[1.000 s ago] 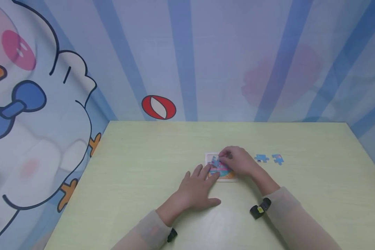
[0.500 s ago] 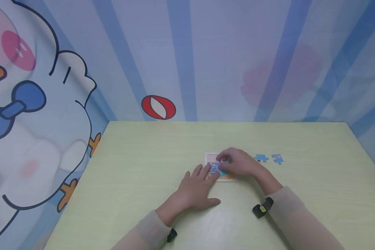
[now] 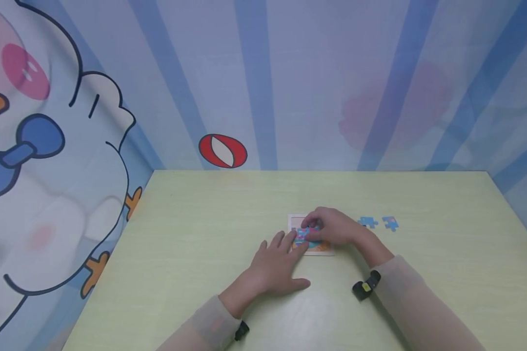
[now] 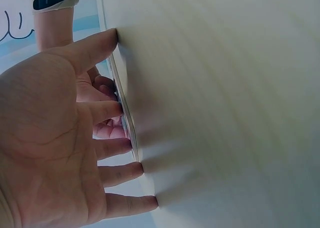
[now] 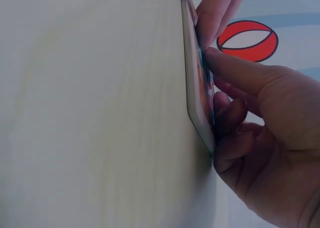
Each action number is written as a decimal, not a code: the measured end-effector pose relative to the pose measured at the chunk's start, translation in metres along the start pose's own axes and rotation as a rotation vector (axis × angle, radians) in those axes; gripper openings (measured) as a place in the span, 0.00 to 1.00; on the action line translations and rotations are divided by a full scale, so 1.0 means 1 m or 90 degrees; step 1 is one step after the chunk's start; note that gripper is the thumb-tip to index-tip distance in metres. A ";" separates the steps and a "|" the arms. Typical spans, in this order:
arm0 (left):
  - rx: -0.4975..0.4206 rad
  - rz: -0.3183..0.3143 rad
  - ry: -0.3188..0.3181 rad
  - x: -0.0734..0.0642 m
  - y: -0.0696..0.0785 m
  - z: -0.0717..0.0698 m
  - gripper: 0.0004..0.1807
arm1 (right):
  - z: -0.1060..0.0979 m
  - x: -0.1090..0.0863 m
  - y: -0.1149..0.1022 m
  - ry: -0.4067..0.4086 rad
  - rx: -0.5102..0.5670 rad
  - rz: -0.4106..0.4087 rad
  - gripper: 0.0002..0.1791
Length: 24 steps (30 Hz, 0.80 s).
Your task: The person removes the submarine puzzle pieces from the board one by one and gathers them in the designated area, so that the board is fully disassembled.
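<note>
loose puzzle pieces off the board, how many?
2: a blue piece just right of the right hand, and another further right, both on the table. Hands may hide more on the puzzle board.

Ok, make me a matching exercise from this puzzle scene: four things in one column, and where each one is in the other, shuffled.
Things:
1. left hand
2. right hand
3. two loose blue pieces
4. puzzle board

Places:
A. lying apart on the table, right of the board
B. flat on the table, fingers straight, tips at the board's near left edge
C. under both hands, near the middle of the table
D. on top of the board, fingertips bent down onto the picture

Pairs: 1-B, 2-D, 3-A, 4-C
</note>
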<state>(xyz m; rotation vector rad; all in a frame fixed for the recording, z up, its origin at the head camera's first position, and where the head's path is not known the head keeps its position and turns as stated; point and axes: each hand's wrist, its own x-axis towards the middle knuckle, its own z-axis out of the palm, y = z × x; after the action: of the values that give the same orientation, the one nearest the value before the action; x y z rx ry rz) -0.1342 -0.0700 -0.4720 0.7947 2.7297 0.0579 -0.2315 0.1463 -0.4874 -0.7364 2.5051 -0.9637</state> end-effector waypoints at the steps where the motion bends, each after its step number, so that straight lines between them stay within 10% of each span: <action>1: -0.001 -0.001 -0.001 0.000 0.000 0.000 0.49 | 0.000 0.001 0.000 -0.002 0.002 -0.001 0.13; 24: -0.019 -0.001 0.002 -0.001 0.000 0.000 0.49 | -0.003 0.000 0.000 0.000 -0.020 -0.010 0.15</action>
<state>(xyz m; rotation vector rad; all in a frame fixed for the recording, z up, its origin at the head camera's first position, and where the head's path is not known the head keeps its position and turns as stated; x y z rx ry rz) -0.1337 -0.0705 -0.4719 0.7841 2.7260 0.0998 -0.2331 0.1473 -0.4852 -0.7662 2.5234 -0.9323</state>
